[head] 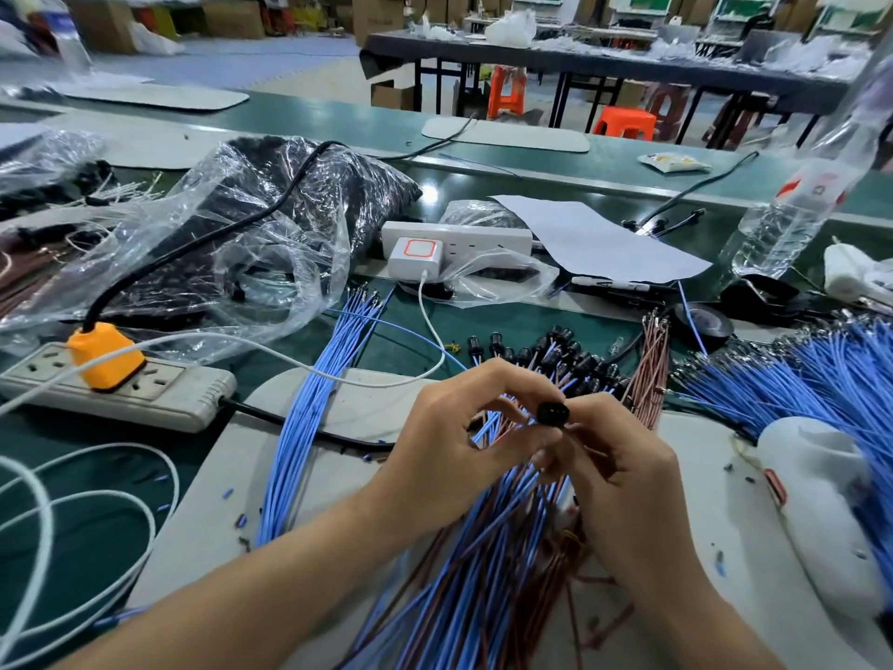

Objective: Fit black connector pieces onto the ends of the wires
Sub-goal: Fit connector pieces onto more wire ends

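My left hand (464, 427) and my right hand (613, 456) meet at the centre of the head view over a grey mat (338, 403). Between their fingertips sits a small black connector piece (552, 411), pinched from both sides, its round face turned up. Under my hands lies a mixed bundle of blue and brown wires (483, 548). Just beyond my fingers, a row of wires with black connectors fitted (555, 355) fans out. Whether a wire runs into the held piece is hidden by my fingers.
A loose blue wire bundle (309, 408) lies left, another blue bundle (797, 379) right, brown wires (652, 369) between. A power strip with an orange plug (106, 374) sits left, a clear bag of black parts (270, 224) behind, a water bottle (797, 205) far right.
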Tool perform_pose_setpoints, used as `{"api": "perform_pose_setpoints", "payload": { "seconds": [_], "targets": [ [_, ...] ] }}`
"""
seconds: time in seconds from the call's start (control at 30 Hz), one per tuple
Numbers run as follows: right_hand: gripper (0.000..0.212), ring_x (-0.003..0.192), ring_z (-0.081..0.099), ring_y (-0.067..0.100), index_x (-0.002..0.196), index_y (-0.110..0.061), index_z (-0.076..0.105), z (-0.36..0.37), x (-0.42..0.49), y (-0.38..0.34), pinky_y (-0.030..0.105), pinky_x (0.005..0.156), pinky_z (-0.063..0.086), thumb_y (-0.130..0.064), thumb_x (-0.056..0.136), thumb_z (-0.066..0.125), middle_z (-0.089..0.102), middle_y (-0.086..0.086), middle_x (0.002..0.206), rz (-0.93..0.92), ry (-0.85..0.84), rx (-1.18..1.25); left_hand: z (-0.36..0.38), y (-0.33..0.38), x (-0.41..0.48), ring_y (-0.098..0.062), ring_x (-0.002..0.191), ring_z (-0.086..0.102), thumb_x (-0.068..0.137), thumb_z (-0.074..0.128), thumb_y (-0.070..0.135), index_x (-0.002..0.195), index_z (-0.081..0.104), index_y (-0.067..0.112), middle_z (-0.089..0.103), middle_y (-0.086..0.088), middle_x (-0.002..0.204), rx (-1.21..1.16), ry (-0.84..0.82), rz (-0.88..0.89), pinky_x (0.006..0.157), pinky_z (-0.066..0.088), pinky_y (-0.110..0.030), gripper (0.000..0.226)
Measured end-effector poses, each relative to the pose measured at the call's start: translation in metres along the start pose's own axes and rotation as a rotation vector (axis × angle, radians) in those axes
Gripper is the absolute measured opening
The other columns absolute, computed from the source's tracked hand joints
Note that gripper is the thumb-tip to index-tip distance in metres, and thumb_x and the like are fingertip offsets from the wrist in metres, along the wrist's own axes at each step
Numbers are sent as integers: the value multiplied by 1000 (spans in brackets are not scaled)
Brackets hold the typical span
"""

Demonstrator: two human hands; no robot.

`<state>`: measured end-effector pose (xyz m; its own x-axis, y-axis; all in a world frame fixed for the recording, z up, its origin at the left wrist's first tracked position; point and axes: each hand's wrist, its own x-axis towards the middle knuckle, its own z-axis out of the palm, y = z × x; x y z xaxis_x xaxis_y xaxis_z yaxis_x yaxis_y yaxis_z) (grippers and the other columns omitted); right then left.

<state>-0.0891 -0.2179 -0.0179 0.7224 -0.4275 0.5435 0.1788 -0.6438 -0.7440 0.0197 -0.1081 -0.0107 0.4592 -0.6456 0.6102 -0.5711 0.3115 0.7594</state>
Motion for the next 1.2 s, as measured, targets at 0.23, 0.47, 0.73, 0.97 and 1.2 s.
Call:
{"api": "perform_pose_setpoints", "payload": {
  "seconds": [0.23,0.47,0.73,0.97,1.2],
  "targets": [
    [17,71,58,1,92,-5,67,1,1,-2,9,64,41,2,80,56,61,-1,78,-66,-19,-72,-1,-1,1,-10,84,61,83,70,12,101,66,15,65,2,92,39,-17,26,76,46,-21,19],
    [21,66,60,2,89,-2,64,2,0,5,10,62,43,18,82,61,59,2,75,-52,-32,-106,-1,0,0,-13,82,62,81,71,5,99,66,12,66,-2,91,51,-37,28,77,47,-23,20],
    [14,64,60,0,86,-7,62,5,0,9,6,61,41,5,83,55,60,0,72,-62,-35,-84,1,2,-1,-19,81,63,79,71,3,98,64,12,64,-3,90,-20,-33,-10,76,53,-29,23],
    [9,61,60,5,87,-20,60,7,2,9,15,59,47,-11,87,56,61,2,69,11,-23,-2,2,4,-1,-17,84,63,80,70,4,95,63,19,64,2,89,-72,-20,-54,78,52,-26,22],
    [11,68,59,15,88,-18,66,6,0,-1,31,59,49,-25,82,60,63,0,82,-57,65,17,1,9,2,-5,82,56,77,74,6,92,66,5,58,-4,90,109,-38,76,78,43,-15,17]
  ]
}}
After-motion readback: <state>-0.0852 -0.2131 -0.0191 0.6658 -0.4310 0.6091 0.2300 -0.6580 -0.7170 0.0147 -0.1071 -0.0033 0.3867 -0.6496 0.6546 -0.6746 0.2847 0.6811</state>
